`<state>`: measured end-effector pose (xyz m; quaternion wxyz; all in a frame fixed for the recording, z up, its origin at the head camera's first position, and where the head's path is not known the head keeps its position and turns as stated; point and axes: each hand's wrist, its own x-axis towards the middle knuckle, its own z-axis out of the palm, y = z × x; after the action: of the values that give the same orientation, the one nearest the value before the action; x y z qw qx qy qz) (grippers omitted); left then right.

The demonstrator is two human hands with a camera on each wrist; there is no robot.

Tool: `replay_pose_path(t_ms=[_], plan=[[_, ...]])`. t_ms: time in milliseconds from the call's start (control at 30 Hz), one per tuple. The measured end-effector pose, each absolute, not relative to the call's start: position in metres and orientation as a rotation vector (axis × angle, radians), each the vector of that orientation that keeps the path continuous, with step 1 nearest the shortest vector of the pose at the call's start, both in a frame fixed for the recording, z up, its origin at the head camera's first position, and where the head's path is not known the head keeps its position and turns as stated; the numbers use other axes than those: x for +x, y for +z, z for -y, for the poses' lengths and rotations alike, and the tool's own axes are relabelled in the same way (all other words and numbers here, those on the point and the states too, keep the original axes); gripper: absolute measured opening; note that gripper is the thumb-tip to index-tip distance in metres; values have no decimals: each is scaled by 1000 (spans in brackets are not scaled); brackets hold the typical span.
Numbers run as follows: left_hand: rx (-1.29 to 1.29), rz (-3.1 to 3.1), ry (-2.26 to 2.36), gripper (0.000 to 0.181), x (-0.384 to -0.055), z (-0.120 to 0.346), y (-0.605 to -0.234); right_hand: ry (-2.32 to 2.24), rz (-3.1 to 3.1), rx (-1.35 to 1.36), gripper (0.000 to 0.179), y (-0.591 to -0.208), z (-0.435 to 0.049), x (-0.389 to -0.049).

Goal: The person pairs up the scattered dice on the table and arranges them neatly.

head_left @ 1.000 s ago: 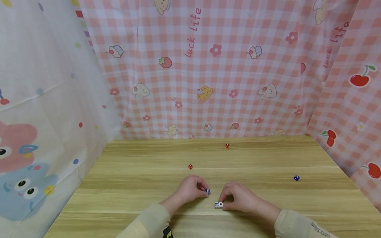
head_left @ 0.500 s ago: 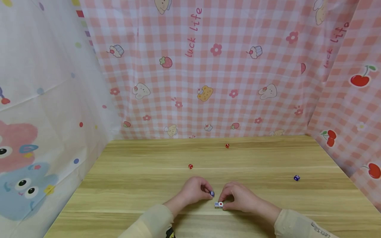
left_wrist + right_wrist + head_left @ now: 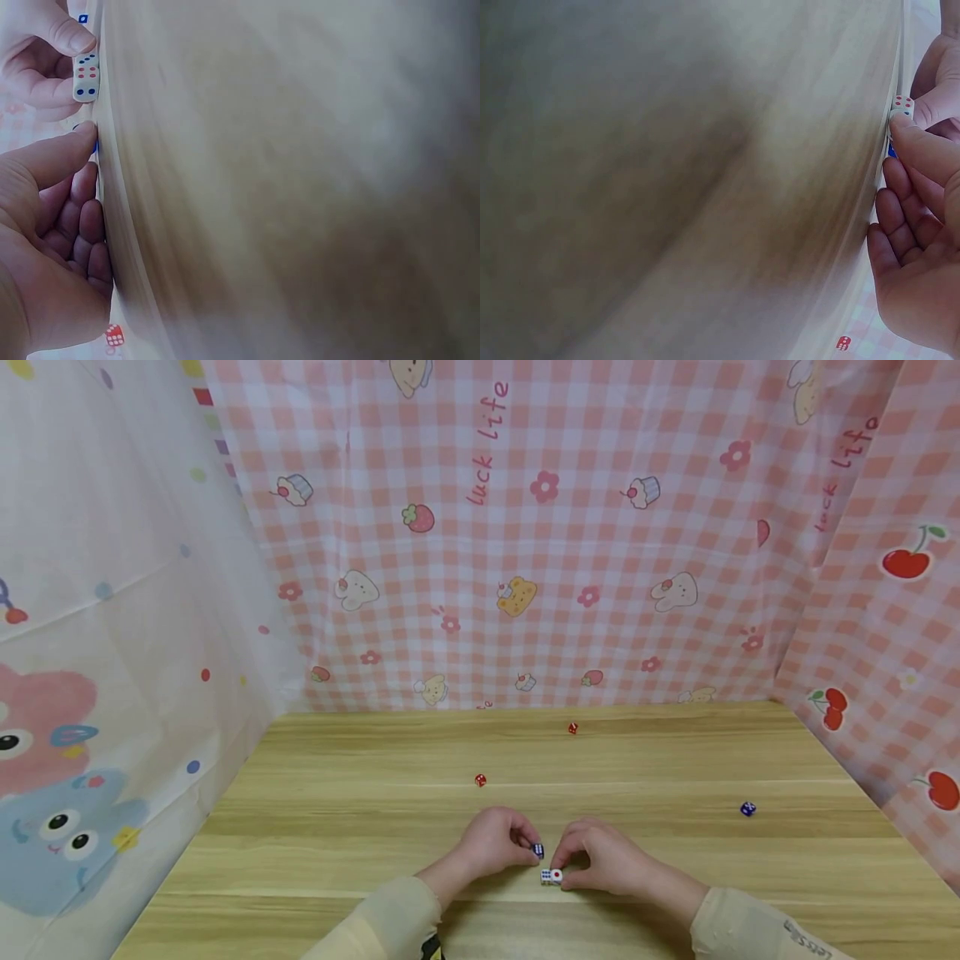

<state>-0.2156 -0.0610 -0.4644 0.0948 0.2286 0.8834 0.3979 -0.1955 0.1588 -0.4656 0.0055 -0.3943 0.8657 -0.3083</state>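
Two white dice stand side by side on the table in front of me. My right hand (image 3: 603, 858) pinches the right one (image 3: 557, 876) between thumb and fingers, and the left white die (image 3: 546, 876) sits flush against it. Just behind them, my left hand (image 3: 491, 841) holds a dark blue die (image 3: 538, 851) at its fingertips. In the left wrist view the left thumb mostly hides this blue die, and the white die (image 3: 86, 84) shows its red and blue pips beyond. The right wrist view has the right thumb over part of a white die (image 3: 903, 103).
A red die (image 3: 481, 781) lies behind my left hand, and another red die (image 3: 573, 728) is near the table's back edge. Off to the right rests a second blue die (image 3: 747, 809). Printed cloths surround the wooden table (image 3: 360, 752) at the back and sides.
My left hand has moved a little to the right and toward me with the blue die, closer to the white dice. The right hand and the white dice have stayed put.
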Motion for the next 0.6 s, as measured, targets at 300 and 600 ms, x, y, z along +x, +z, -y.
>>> replay_pose_path(t_ms=[300, 600], plan=[[721, -2618, 1189, 14, -215, 58, -465, -972, -2723, -1258, 19, -467, -159, -195], [684, -2642, 1182, 14, -216, 56, -465, -969, -2717, -1227, 18, -466, -159, -195]])
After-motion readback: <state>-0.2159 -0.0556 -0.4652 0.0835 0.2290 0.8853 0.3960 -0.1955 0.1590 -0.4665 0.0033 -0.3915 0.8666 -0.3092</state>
